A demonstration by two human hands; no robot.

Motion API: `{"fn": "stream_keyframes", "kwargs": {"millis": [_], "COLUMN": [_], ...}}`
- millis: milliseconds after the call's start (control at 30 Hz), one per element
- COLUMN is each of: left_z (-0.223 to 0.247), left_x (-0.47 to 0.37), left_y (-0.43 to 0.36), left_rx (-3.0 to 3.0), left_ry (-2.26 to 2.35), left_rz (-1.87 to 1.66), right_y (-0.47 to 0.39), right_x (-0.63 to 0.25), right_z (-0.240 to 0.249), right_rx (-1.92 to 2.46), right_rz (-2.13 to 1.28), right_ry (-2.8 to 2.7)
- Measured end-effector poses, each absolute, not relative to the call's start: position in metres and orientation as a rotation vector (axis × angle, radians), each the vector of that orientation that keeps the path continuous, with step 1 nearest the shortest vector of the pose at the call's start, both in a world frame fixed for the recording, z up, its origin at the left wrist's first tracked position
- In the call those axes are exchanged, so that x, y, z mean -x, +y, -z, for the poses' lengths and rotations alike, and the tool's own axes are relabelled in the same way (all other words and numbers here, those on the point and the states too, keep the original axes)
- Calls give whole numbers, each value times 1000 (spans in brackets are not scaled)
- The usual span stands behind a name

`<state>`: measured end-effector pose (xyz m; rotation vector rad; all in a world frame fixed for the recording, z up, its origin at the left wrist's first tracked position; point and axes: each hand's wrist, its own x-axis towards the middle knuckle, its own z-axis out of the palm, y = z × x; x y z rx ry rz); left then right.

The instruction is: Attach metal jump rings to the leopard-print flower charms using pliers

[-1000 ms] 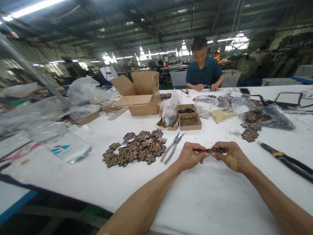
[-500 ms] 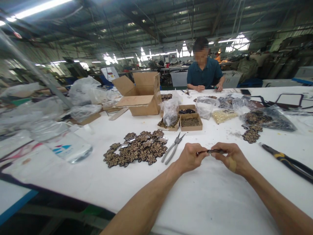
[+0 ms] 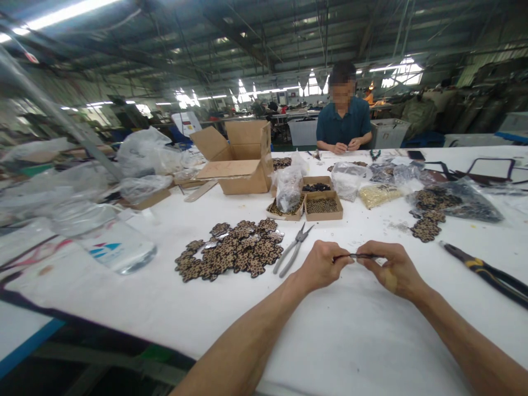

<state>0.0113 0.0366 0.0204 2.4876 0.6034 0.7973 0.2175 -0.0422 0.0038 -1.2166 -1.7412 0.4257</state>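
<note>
Slippage seems the chief risk: left hand [image 3: 324,263] at nine o'clock and right hand [image 3: 390,267] at three appear to pinch the thin dark piece [image 3: 366,256] between them, a fingertip grip above the counter [image 3: 350,330]. Uneven pressure could bend it or flick it loose.

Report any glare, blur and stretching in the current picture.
Head view: windows and ceiling light burn white; head view: plastic bags at far left look smeared and stretched; head view: the thin piece between left hand and right hand shows little detail.
</note>
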Motion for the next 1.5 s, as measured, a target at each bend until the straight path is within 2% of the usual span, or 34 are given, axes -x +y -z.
{"fn": "stream_keyframes", "kwargs": {"millis": [367,600,1167,1500], "left_z": [-16,-20,-27,2], "left_x": [-9,-8,-8,-22], "left_y": [40,39,34,27], "left_rx": [-2523,-2482,-2288,-1609], "left_ry": [517,518,614,820], "left_rz": [-902,-1004,-864,-875], "right_y": [-41,-39,-44,-41], "right_x": [-211,-214,-218,-208], "right_z": [1,3,1,8], "right_rx": [1076,920,1014,1044], "right_rz": [-283,26,259,387], "right_ry": [-1717,-1833,-2039,-1981]}}
